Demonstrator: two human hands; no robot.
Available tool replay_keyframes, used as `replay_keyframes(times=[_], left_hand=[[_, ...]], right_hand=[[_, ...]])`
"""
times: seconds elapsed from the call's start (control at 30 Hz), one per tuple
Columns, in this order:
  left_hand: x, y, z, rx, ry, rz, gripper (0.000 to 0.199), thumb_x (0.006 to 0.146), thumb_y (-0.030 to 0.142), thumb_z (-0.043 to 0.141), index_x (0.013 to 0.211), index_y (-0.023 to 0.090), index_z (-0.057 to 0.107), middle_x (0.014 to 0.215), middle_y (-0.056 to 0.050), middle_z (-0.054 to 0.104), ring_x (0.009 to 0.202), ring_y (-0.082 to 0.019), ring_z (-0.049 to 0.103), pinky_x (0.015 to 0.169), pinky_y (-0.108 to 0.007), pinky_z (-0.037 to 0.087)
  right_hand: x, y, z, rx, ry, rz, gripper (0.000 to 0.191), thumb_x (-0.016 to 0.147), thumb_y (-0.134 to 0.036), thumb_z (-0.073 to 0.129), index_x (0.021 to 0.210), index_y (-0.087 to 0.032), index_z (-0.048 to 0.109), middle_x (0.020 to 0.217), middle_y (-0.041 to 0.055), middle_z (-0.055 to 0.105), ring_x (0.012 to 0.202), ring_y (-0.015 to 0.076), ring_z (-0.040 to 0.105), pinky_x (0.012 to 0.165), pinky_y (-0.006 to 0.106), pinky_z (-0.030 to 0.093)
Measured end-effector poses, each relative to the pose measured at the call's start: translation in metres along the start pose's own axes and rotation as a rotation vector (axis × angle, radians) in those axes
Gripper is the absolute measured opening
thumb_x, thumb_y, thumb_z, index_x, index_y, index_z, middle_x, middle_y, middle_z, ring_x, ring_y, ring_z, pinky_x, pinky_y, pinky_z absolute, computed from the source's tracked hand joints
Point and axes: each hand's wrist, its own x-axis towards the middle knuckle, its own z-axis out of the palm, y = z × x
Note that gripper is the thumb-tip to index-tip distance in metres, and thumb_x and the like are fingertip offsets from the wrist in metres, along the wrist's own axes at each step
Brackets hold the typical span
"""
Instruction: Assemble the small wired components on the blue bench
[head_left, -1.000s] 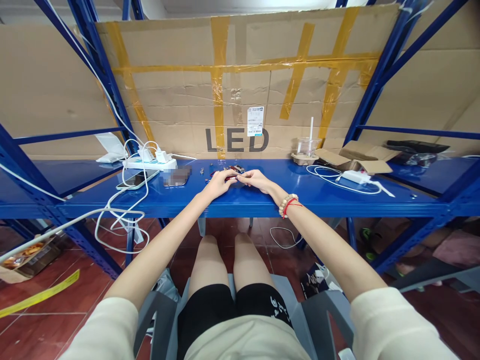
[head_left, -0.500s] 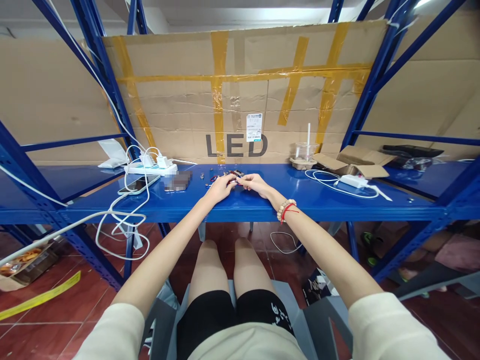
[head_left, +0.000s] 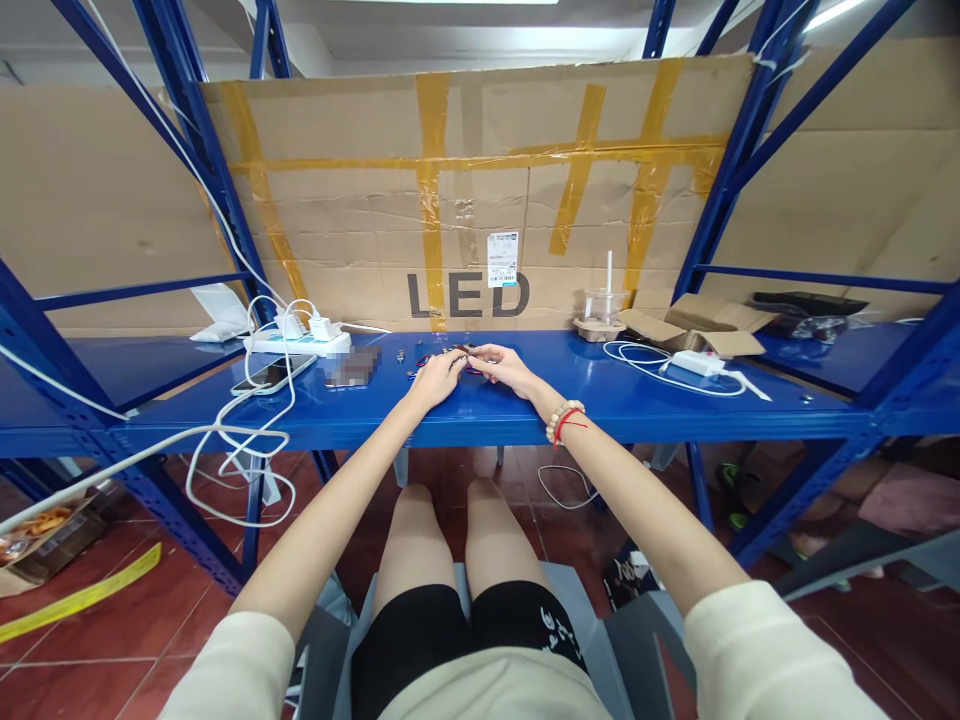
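Observation:
My left hand [head_left: 439,377] and my right hand [head_left: 508,368] meet over the middle of the blue shelf [head_left: 367,428]. The fingers of both are closed together around something small and dark that I cannot make out. Small dark and reddish pieces [head_left: 421,362] lie on the shelf just behind and beside my left hand, partly hidden by it. Left of them sits a tiny metallic piece [head_left: 400,356]. A beaded bracelet with a red string [head_left: 564,422] is on my right wrist.
At the left are a power strip [head_left: 300,344], a phone [head_left: 274,375], a blurred brown item [head_left: 352,367] and looped white cables. A plastic cup [head_left: 602,308], white adapter [head_left: 697,363] and opened cardboard box [head_left: 712,318] stand at the right. Taped cardboard [head_left: 337,220] rises behind.
The view has shifted slightly. My fingers have moved a little at the small object, and both hands remain close together.

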Motion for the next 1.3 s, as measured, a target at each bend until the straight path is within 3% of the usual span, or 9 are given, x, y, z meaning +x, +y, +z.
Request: replay_keyframes(times=[0.27, 0.5, 0.7, 0.9, 1.13, 1.3], left_hand=[[0.003, -0.008, 0.002, -0.081, -0.035, 0.047, 0.032, 0.088, 0.032, 0.029, 0.094, 0.019, 0.057, 0.067, 0.0, 0.06, 0.065, -0.014, 0.056, 0.07, -0.025, 0.042], [0.001, -0.008, 0.002, -0.062, -0.036, 0.003, 0.032, 0.087, 0.035, 0.031, 0.102, 0.023, 0.056, 0.067, 0.0, 0.06, 0.069, -0.016, 0.057, 0.069, -0.025, 0.042], [0.005, -0.016, 0.01, -0.148, -0.05, 0.062, 0.03, 0.088, 0.033, 0.03, 0.097, 0.019, 0.054, 0.075, -0.002, 0.06, 0.075, -0.015, 0.057, 0.073, -0.026, 0.042], [0.007, -0.02, 0.013, -0.174, -0.082, 0.061, 0.028, 0.088, 0.034, 0.03, 0.079, 0.017, 0.05, 0.065, -0.001, 0.054, 0.064, -0.013, 0.053, 0.065, -0.024, 0.041], [0.0, -0.015, 0.007, -0.17, -0.119, 0.11, 0.026, 0.087, 0.032, 0.031, 0.091, 0.017, 0.051, 0.066, 0.0, 0.054, 0.063, -0.013, 0.053, 0.064, -0.024, 0.041], [-0.001, -0.013, 0.003, -0.109, -0.129, 0.133, 0.027, 0.087, 0.032, 0.031, 0.087, 0.017, 0.055, 0.063, -0.001, 0.055, 0.06, -0.013, 0.052, 0.063, -0.024, 0.042]], right_hand=[[0.002, 0.006, -0.003, -0.004, 0.015, 0.004, 0.045, 0.056, -0.046, 0.07, 0.087, -0.014, 0.067, 0.069, 0.0015, 0.059, 0.054, 0.0068, 0.044, 0.045, 0.019, 0.033], [0.002, 0.005, -0.003, -0.006, 0.008, 0.017, 0.043, 0.055, -0.049, 0.07, 0.082, -0.015, 0.065, 0.066, -0.0004, 0.057, 0.054, 0.0063, 0.043, 0.046, 0.019, 0.032], [0.001, 0.002, -0.003, 0.01, -0.016, 0.031, 0.043, 0.058, -0.048, 0.069, 0.085, -0.015, 0.064, 0.071, 0.0008, 0.059, 0.054, 0.0058, 0.042, 0.045, 0.018, 0.031], [0.001, 0.001, -0.003, -0.003, -0.047, 0.031, 0.04, 0.058, -0.049, 0.068, 0.079, -0.016, 0.063, 0.068, -0.0006, 0.057, 0.053, 0.0057, 0.041, 0.045, 0.018, 0.03], [-0.001, -0.002, -0.003, -0.01, -0.064, 0.011, 0.039, 0.057, -0.049, 0.069, 0.074, -0.016, 0.061, 0.062, -0.0022, 0.053, 0.052, 0.0065, 0.042, 0.046, 0.019, 0.03], [-0.005, -0.004, -0.003, -0.037, -0.087, 0.006, 0.038, 0.056, -0.051, 0.069, 0.066, -0.016, 0.057, 0.054, -0.0043, 0.047, 0.051, 0.0068, 0.04, 0.047, 0.02, 0.029]])
